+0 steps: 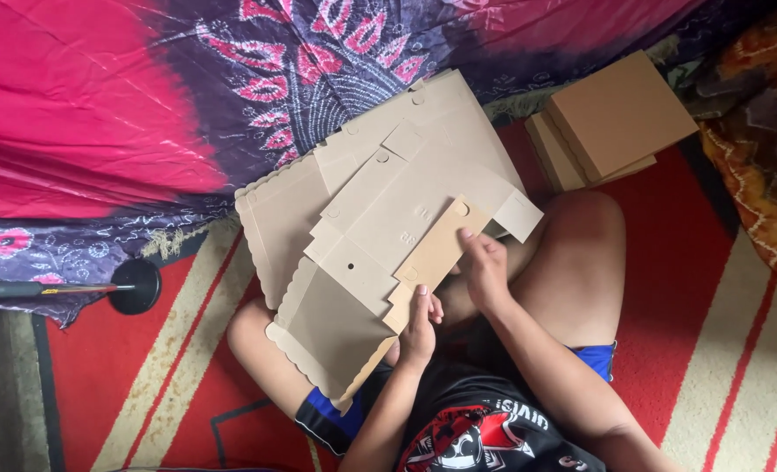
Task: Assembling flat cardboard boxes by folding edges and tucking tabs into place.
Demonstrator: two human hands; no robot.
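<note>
I see the left hand (pixel 419 328) and right hand (pixel 484 267) both grasping one cardboard flap (pixel 432 253) of the flat box blank (pixel 371 227). Folded boxes (pixel 611 118) sit stacked nearby on the rug (pixel 668 262).

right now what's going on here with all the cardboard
A person sits cross-legged on a red striped rug, working a flat die-cut cardboard box blank on their lap. The left hand grips a folded brown flap at its lower end; the right hand presses its upper edge. A stack of finished brown boxes lies beyond the knee, beside a pink and purple cloth.
</note>
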